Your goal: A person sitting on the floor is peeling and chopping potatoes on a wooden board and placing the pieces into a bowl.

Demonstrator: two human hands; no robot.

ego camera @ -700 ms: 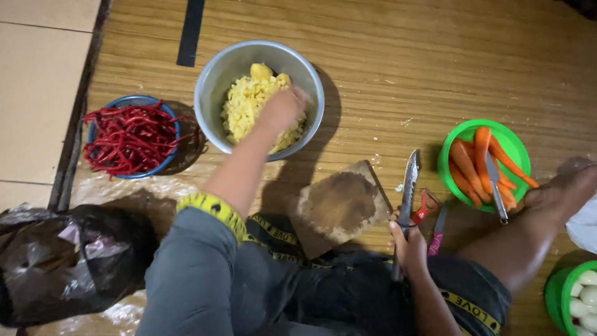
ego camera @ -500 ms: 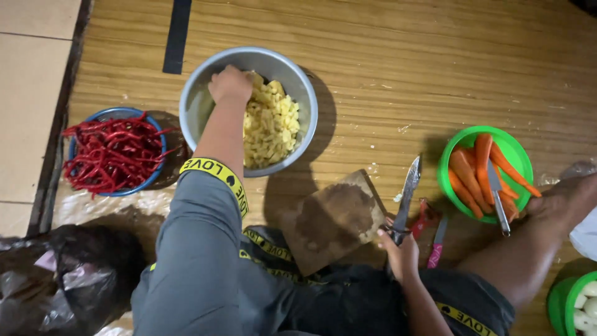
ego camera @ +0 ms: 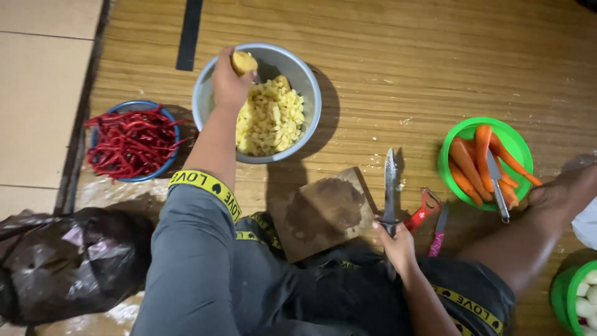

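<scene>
The left hand (ego camera: 229,79) gripped a potato (ego camera: 244,62) over the bowl (ego camera: 205,93). The right hand (ego camera: 398,244) gripped a knife (ego camera: 390,186), best kept pointing away, by the board (ego camera: 323,211).

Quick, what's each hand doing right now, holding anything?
Left hand: closed on a yellow potato piece over the steel bowl.
Right hand: closed on a knife.
</scene>
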